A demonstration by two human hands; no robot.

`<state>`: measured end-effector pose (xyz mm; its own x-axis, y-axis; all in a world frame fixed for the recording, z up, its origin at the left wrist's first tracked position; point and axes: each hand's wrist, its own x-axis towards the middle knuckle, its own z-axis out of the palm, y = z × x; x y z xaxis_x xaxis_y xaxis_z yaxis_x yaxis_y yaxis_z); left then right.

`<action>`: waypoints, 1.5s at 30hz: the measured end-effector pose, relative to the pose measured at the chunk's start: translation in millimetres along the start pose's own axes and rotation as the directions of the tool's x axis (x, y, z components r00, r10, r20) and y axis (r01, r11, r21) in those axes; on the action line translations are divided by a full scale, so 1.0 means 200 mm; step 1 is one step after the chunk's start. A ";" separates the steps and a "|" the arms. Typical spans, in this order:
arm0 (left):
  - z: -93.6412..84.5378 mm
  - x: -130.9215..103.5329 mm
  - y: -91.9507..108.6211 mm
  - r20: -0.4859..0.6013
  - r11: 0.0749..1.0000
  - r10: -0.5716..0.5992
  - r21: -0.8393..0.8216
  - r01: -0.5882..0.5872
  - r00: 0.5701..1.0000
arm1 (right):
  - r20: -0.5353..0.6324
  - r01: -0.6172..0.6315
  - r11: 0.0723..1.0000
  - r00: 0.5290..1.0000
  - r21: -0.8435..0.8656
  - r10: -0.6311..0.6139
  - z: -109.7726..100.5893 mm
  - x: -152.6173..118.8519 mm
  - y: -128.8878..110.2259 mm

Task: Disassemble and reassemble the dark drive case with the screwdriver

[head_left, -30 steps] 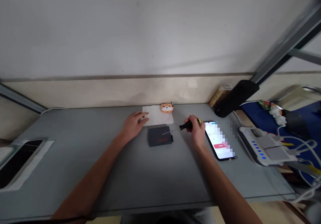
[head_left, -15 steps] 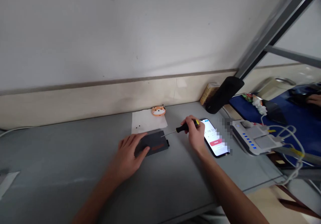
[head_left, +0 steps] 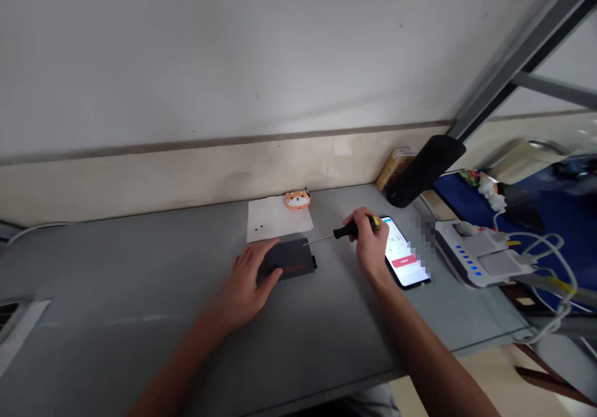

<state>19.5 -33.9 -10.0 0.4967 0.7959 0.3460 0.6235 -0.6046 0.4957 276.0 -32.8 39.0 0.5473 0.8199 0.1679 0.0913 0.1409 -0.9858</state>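
A flat dark grey box [head_left: 291, 259] with a small black piece sticking out at its right end lies on the grey table [head_left: 116, 267]. My left hand [head_left: 252, 280] steadies its left end, thumb along the near edge and fingers along the far one. Closed in my right hand [head_left: 370, 243] is a screwdriver [head_left: 344, 232] with a black and yellow handle. Its thin shaft points left, the tip at the upper right part of the box. Just behind lies a white paper sheet [head_left: 268, 218] with small black bits, probably screws [head_left: 259, 228], on it.
An orange animal-faced case [head_left: 297, 200] sits on the paper. Right of my right hand lies a lit phone [head_left: 405, 258], then a white power strip [head_left: 485, 255] with plugs and cables. A black cylinder [head_left: 426, 169] leans by a small box [head_left: 394, 167] near the wall.
The whole view has shifted slightly, so the table things appear a little farther right. Both hands keep their hold, and the screwdriver tip stays at the same part of the box.
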 end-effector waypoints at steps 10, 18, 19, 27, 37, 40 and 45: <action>0.01 0.01 -0.05 0.124 0.970 0.019 -0.242 0.011 0.992 | 0.202 0.069 0.987 0.979 -0.144 -0.039 0.02 -0.03 0.00; 0.01 0.04 -0.03 0.057 0.963 -0.107 -0.243 0.117 0.993 | 0.322 0.123 0.980 0.944 -0.154 -0.068 0.04 -0.07 0.01; 0.01 0.04 -0.02 0.054 0.965 -0.101 -0.236 0.111 0.993 | 0.321 0.128 0.979 0.944 -0.157 -0.072 0.04 -0.07 0.02; -0.04 0.04 0.03 0.167 0.978 -0.033 -0.199 0.066 0.985 | 0.338 0.174 0.972 0.934 -0.158 -0.112 0.04 -0.08 0.02; -0.03 0.05 -0.01 0.152 0.975 -0.011 -0.218 0.044 0.988 | 0.340 0.199 0.967 0.931 -0.157 -0.137 0.03 -0.07 0.04; -0.03 0.06 -0.02 0.146 0.974 0.000 -0.225 0.034 0.989 | 0.339 0.201 0.969 0.930 -0.147 -0.141 0.03 -0.07 0.04; -0.03 0.06 -0.02 0.140 0.976 0.024 -0.218 0.007 0.990 | 0.366 0.224 0.962 0.918 -0.155 -0.154 0.03 -0.08 0.02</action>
<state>20.1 -22.2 -2.9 0.5909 0.7693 0.2431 0.4802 -0.5775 0.6602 262.6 -41.5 32.2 0.1833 0.9339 0.3070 0.3390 0.2330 -0.9115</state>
